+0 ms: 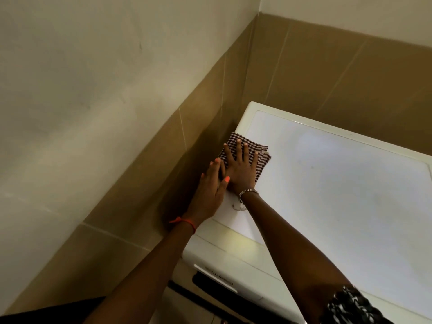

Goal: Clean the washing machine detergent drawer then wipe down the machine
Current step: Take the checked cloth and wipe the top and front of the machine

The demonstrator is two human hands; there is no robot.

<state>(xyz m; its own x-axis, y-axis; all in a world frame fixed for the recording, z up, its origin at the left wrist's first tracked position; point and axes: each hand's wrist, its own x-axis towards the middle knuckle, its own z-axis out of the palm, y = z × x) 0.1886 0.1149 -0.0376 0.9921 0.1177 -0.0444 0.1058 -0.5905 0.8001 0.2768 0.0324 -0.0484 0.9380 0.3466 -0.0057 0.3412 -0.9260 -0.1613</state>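
A white washing machine [339, 188] fills the lower right of the head view, seen from above, its top glossy. On the top's left edge lies a folded brown-and-white checked cloth [258, 152]. My right hand [240, 167] lies flat on the cloth with fingers spread and straight, pressing it onto the top. My left hand [210, 190] rests against the machine's left edge with straight fingers, its thumb touching the right hand. The detergent drawer front [215, 275] shows below, at the machine's front left.
The machine stands in a corner. A tan-tiled wall [163, 171] runs close along its left side, and another tiled wall [350, 78] stands behind it. Only a narrow dark gap separates the left wall from the machine.
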